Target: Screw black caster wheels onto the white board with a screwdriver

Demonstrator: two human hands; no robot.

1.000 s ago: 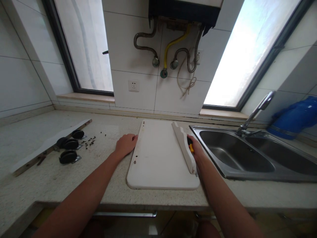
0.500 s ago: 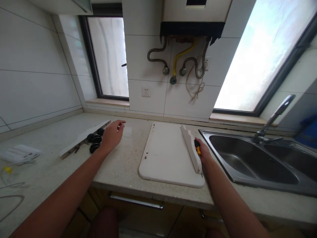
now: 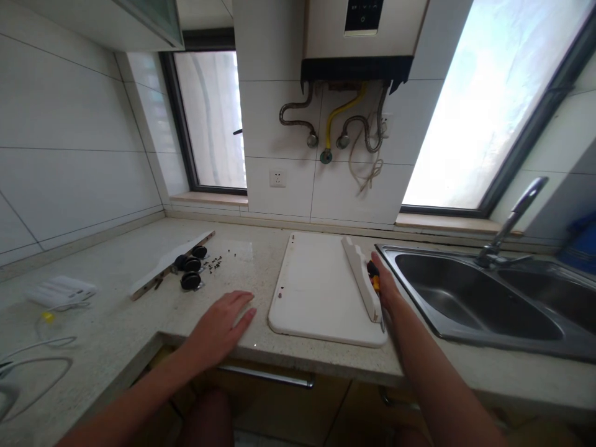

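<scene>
My left hand (image 3: 226, 326) hovers at the counter's front edge, fingers stretched and thumb apart, with nothing visible in it. A flat white board (image 3: 311, 288) with small holes lies to its right. On the board's right side stands a narrow white panel (image 3: 361, 276) with a wavy edge. My right hand (image 3: 386, 285) is closed beside this panel, around a screwdriver (image 3: 375, 280) with a black and orange handle; its metal end shows below. Several black casters (image 3: 190, 264) lie left of the board, near scattered small screws (image 3: 215, 263) and a second narrow white panel (image 3: 172, 261).
To the right is a steel double sink (image 3: 447, 292) with a faucet (image 3: 512, 220). A white power strip (image 3: 63, 290) and its cable (image 3: 41, 341) lie on the left counter. A water heater (image 3: 358, 37) with hoses hangs on the wall.
My left hand has drawn back from beside the casters to the counter's front edge, uncovering the small screws. My right hand stays at the upright panel with the screwdriver. The view has tilted slightly up.
</scene>
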